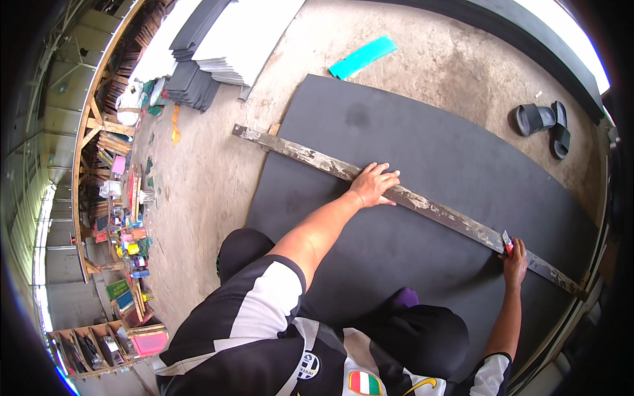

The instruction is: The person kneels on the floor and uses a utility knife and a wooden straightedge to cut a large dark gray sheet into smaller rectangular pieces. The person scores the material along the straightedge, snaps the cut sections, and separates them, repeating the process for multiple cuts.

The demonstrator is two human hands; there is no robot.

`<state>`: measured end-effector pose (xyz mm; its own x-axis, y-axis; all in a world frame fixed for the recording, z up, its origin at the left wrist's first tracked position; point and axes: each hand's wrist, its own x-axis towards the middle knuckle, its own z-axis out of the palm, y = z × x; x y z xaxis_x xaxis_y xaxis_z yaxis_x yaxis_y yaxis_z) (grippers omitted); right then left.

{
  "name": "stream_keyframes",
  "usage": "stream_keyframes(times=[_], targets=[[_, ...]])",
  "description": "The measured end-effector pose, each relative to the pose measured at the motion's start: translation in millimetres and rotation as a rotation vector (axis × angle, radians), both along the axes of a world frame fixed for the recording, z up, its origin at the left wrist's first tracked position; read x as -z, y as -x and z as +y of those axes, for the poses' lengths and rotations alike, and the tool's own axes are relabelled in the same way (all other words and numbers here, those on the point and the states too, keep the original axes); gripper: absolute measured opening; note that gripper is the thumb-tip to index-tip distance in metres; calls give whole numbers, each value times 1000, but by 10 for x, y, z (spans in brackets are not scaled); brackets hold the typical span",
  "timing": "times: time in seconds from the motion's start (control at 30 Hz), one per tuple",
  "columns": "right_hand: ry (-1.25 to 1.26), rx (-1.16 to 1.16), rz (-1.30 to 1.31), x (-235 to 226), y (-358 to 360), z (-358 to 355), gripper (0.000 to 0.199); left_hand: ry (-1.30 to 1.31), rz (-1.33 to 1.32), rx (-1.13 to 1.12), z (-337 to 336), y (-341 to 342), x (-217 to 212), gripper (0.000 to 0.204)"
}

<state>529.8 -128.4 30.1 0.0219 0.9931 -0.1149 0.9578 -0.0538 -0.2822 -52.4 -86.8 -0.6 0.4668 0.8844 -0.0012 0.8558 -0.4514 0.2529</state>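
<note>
A long, worn metal straightedge (pixel 446 214) lies slantwise across a large dark grey foam sheet (pixel 343 244) on the floor. My left hand (pixel 375 185) rests on the middle of the bar, fingers stretched over it and the thumb toward its near edge. Farther right, my right hand (pixel 514 263) is closed around a red utility knife (pixel 508 248), whose pale blade points away from me. That hand is by the bar's right part; whether the blade touches the sheet is not visible.
Black sandals (pixel 535 120) sit on the concrete floor at the far right. A turquoise strip (pixel 363 58) lies beyond the sheet. Stacked white sheets (pixel 241 39) and dark sheets (pixel 191 86) stand at the far left. Cluttered wooden shelving (pixel 135 284) lines the left side.
</note>
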Motion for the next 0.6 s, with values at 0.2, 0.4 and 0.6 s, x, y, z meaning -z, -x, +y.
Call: stream_keyframes(times=[0.2, 0.4, 0.6], targets=[[116, 132, -49, -338, 82, -333, 65, -44, -229, 58, -37, -145, -62, 64], [163, 53, -3, -298, 105, 105, 67, -112, -226, -244, 284, -365, 17, 32], [190, 142, -7, -254, 124, 225, 88, -132, -34, -329, 326, -374, 51, 48]])
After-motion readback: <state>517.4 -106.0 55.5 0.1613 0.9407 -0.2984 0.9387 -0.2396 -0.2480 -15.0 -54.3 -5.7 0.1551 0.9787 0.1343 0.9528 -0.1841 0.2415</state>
